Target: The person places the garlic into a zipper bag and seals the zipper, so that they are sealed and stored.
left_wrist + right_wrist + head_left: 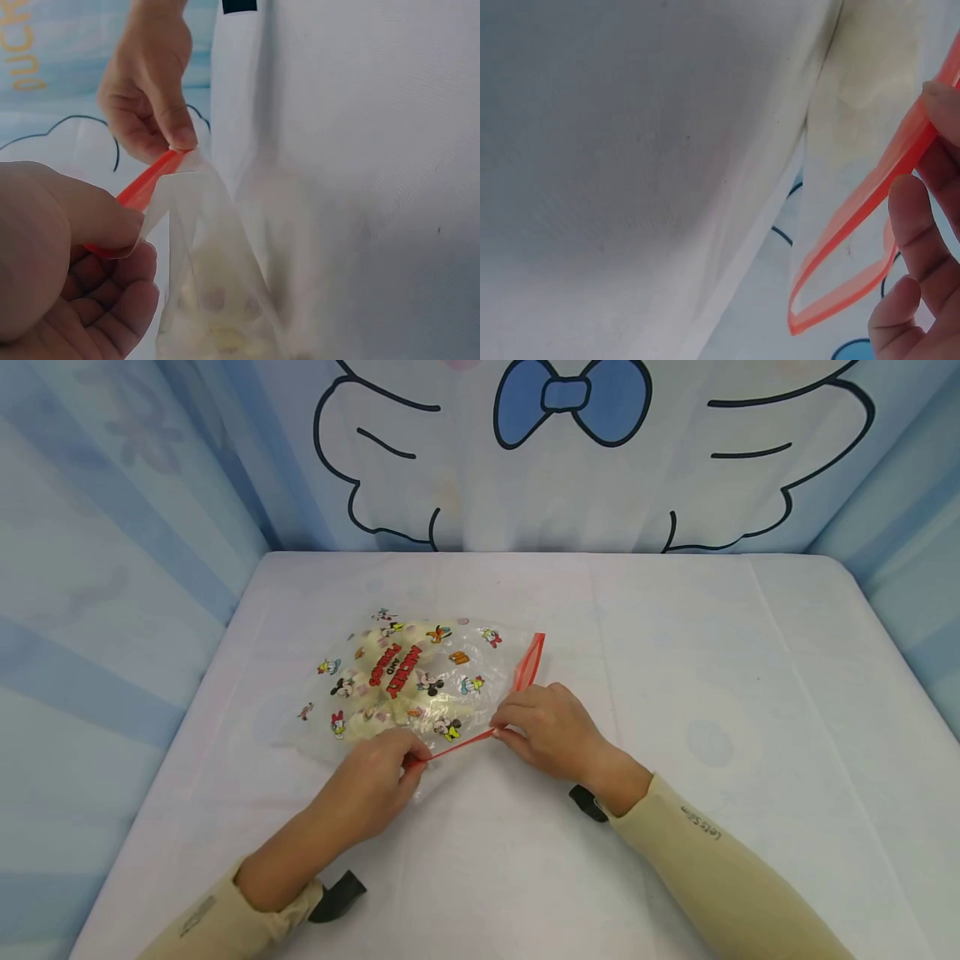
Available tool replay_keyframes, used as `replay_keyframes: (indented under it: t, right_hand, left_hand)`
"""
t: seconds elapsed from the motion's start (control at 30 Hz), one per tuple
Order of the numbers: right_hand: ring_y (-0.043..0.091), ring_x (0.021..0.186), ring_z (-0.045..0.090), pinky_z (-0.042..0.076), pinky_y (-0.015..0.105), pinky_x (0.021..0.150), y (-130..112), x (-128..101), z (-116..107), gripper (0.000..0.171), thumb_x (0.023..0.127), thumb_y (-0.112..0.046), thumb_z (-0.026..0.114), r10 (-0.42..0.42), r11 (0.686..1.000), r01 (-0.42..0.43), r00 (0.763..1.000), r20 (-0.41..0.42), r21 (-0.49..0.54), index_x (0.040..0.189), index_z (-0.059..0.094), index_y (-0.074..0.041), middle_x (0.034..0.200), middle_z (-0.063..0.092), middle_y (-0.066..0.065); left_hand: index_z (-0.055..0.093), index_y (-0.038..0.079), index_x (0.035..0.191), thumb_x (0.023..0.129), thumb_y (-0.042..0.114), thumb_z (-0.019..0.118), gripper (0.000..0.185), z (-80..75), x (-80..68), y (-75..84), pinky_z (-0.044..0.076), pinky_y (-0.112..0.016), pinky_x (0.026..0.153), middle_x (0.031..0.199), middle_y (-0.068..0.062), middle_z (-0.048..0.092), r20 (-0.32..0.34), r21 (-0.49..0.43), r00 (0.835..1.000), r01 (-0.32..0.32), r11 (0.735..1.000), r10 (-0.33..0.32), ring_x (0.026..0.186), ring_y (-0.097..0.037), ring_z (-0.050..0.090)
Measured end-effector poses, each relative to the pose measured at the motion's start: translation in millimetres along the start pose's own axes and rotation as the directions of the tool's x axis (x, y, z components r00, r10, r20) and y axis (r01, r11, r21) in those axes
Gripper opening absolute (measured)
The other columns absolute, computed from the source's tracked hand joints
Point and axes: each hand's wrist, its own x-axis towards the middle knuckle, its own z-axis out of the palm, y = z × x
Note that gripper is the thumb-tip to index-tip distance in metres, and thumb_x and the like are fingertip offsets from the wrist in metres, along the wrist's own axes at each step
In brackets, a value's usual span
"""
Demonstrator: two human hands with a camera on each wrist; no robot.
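Observation:
A clear zip bag (476,697) printed with colourful cartoon figures and red lettering lies on the table, left of centre. Several pale yellow pieces (862,82) show through its plastic; their kind is blurred by the film. A red zip strip (529,662) edges its right side. My left hand (375,785) pinches the strip at the near corner, thumb over the edge in the left wrist view. Further along, my right hand (555,731) pinches the same strip between thumb and fingers. Beyond it, the two red edges part into a narrow loop in the right wrist view.
A white cloth covers the table (750,710). Blue and white curtains (585,493) with a bow drawing hang behind and at both sides. Beige sleeves (712,860) cover both forearms, and a black strap (337,897) shows by the left wrist.

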Motion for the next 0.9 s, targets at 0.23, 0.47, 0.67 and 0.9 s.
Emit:
replay_keyframes:
  t: [0.23,0.47,0.67,0.9]
  right_hand:
    - [0.021,0.089,0.066,0.051,0.036,0.069,-3,-1,-2,0.014,0.084,-0.016,0.082,0.026,0.999,-0.026,0.999,0.023,0.021,0.096,0.078,-0.011,0.095,0.072,0.0]
    - [0.021,0.088,0.067,0.053,0.038,0.073,-4,0,-1,0.013,0.083,-0.013,0.082,-0.011,0.999,0.012,1.0,-0.009,0.049,0.094,0.077,-0.01,0.093,0.072,0.001]
    - [0.019,0.087,0.067,0.055,0.036,0.077,-1,1,1,0.013,0.082,-0.011,0.081,-0.076,0.992,0.077,0.997,-0.021,0.099,0.094,0.076,-0.008,0.094,0.071,0.001]
    - [0.016,0.087,0.066,0.054,0.032,0.077,3,1,3,0.012,0.083,-0.011,0.081,-0.139,0.983,0.141,0.99,-0.027,0.117,0.094,0.075,-0.01,0.094,0.07,-0.001]
  left_hand:
    - [0.065,0.003,0.088,0.079,-0.007,0.076,0.017,4.3,0.9,0.4,0.053,-0.027,0.064,0.083,-0.004,0.063,-0.088,0.005,0.996,-0.023,1.0,0.023,0.072,-0.013,0.058]
    - [0.067,0.001,0.087,0.08,-0.003,0.078,0.014,11.7,3.7,3.0,0.054,-0.029,0.064,0.082,-0.005,0.064,-0.149,0.037,0.988,-0.038,0.999,0.043,0.071,-0.017,0.059]
    - [0.065,0.0,0.085,0.078,-0.005,0.08,0.017,19.0,5.7,6.3,0.053,-0.03,0.062,0.08,-0.006,0.064,-0.199,0.077,0.976,-0.07,0.995,0.084,0.069,-0.019,0.06]
    - [0.066,0.0,0.085,0.079,-0.005,0.078,0.015,23.4,7.4,11.9,0.052,-0.03,0.061,0.079,-0.004,0.063,-0.199,0.103,0.979,-0.028,0.994,0.048,0.068,-0.019,0.059]
